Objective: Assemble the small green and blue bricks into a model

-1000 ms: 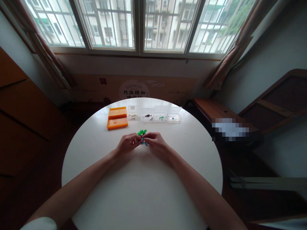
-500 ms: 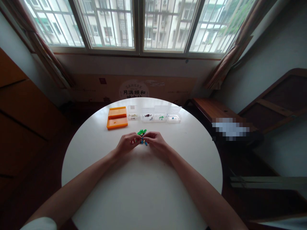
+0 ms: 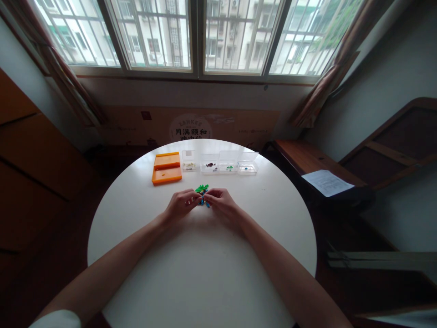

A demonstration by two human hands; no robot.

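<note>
A small figure of green and blue toy building bricks (image 3: 202, 188) is at the middle of the white round table (image 3: 205, 264). My left hand (image 3: 184, 202) pinches it from the left, fingers curled in. From the right, my right hand (image 3: 220, 199) closes thumb and fingertips on the same figure. The fingertips of both hands nearly meet and hide its middle. Green parts stick out at the top, and blue parts (image 3: 208, 205) show below the fingers.
Beyond my hands stand an open orange case (image 3: 167, 179) with a small piece inside and several open clear plastic boxes (image 3: 252, 171) holding small parts. To the right, a sheet of paper (image 3: 327, 182) lies on a wooden bench (image 3: 307, 155).
My hands stay at the same spot around the figure. Only the fingers shift very slightly, with the left fingers drawn a little closer together.
</note>
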